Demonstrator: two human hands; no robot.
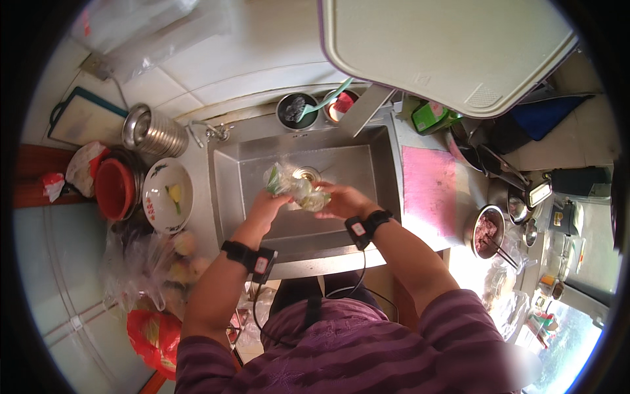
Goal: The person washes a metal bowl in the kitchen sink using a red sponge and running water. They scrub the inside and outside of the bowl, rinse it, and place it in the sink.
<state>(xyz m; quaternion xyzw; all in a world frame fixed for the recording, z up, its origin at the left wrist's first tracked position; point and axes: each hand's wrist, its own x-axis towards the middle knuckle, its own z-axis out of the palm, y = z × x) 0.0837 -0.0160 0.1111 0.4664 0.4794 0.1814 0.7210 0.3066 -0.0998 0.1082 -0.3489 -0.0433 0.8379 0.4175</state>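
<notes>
Over the steel sink (pixel 243 177) I hold a crumpled clear plastic bag (pixel 296 186) with pale and green pieces inside, too blurred to name. My left hand (pixel 268 205) pinches its left lower side. My right hand (pixel 346 201) grips its right end, thumb and fingers on either side. Beneath the bag, part of the round drain (pixel 306 173) shows. Each of my wrists wears a black strap with a small device and a cable.
Left of the sink stand a white bowl (pixel 155 205) with a yellow-green piece, a red basin (pixel 113 189) and plastic bags (pixel 141 262). Behind it are a faucet (pixel 218 132) and a black bowl (pixel 289 117). At right lie a pink cloth (pixel 428 190) and a pot of minced meat (pixel 484 233) with chopsticks.
</notes>
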